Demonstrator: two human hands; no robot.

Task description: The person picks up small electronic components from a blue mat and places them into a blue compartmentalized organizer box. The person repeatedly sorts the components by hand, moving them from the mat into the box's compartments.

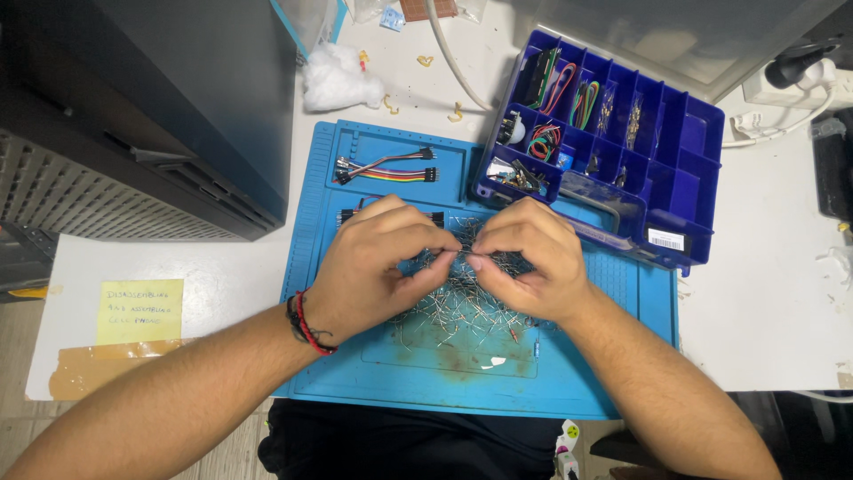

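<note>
item: pile of small wire-legged components (462, 307), lying at the centre of the blue work mat (355, 373); much of the pile is sitting hidden beneath both hands, and single pieces are too fine to tell apart. left hand (378, 262), wearing a red and black wrist band (306, 324), is pinching with fingers nearly closed on a thin lead at the top of the pile; right hand (533, 262) is pinching the same spot from 3 o'clock, fingertips meeting. what exactly is being gripped is hard to make out. coloured jumper wires (386, 169) are lying at 11 o'clock; a dark blue compartment box (689, 133) is standing open at 1 o'clock; a yellow note (139, 311) is lying at 9 o'clock.
</note>
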